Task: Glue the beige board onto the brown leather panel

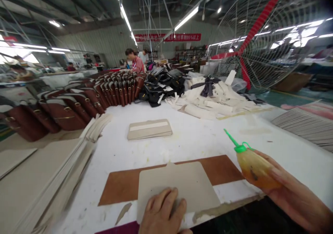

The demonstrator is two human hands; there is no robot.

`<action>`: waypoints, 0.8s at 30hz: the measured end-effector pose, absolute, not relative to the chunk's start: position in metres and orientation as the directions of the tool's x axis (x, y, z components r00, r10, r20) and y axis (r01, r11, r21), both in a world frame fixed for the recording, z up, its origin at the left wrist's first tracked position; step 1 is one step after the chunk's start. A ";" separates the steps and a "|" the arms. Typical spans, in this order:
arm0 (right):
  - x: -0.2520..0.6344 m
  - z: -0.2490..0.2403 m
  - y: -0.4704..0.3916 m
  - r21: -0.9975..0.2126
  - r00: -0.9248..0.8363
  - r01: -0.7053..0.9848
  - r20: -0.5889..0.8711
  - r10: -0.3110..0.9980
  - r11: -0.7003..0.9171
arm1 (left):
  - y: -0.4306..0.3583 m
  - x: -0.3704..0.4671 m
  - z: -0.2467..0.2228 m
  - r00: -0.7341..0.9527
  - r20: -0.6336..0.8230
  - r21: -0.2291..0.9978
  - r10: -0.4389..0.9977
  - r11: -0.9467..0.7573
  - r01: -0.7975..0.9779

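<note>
Head view: I work at a white table (182,140) in a factory hall.
Left hand (163,213): my fingers lie flat and loosely spread, pressing the near edge of a grey card (179,185); they grip nothing.
Card: it lies flat at the near edge of the table, on top of a brown leather panel (223,170) that shows past it to left and right.
Right hand (286,189): my fingers are wrapped around a glue bottle (255,168) of amber liquid, held above the table's near right corner, just right of the panel.
Bottle: its green nozzle (231,138) tilts up and to the left, clear of the card.
Mid-table: a small stack of cards (149,129) lies well beyond my hands.
Left: rows of brown bags (78,104) stand along the edge, with flat boards (39,178) stacked beside them.
Far end: black bags (161,83) and a heap of pale strips (215,100); a person in pink (136,62) works behind them.
Right: a big wire fan (262,36) with red blades.
</note>
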State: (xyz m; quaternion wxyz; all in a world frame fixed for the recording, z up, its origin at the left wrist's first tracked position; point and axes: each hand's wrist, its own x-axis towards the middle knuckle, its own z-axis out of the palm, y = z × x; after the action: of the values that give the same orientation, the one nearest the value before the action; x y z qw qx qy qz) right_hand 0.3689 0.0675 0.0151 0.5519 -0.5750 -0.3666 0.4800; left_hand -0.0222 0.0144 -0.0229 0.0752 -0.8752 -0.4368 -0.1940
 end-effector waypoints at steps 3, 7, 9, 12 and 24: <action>0.363 0.011 0.056 -0.965 0.321 -0.214 -0.218 0.922 -0.154 | 0.015 -0.022 -0.020 0.547 0.388 0.057 0.742 -0.612 0.789; 0.347 0.017 0.050 -0.899 0.306 -0.360 -0.367 0.878 -0.250 | 0.012 -0.019 -0.019 0.533 0.405 0.068 0.743 -0.606 0.793; 0.338 0.021 0.049 -0.897 0.302 -0.347 -0.383 0.873 -0.274 | 0.011 -0.019 -0.019 0.541 0.396 0.052 0.742 -0.606 0.794; 0.330 0.021 0.048 -0.940 0.268 -0.198 -0.326 0.906 -0.280 | 0.012 -0.020 -0.019 0.555 0.380 0.039 0.739 -0.613 0.789; 0.333 0.034 0.051 -0.662 0.076 0.747 0.173 0.982 0.059 | 0.016 -0.020 -0.025 0.576 0.386 0.064 0.721 -0.644 0.763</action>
State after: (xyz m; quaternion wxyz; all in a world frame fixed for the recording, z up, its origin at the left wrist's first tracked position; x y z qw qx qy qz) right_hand 0.3335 0.0509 0.0342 0.3186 -0.6605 -0.6543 0.1845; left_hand -0.0204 0.0155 -0.0247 0.0545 -0.8859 -0.4186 -0.1923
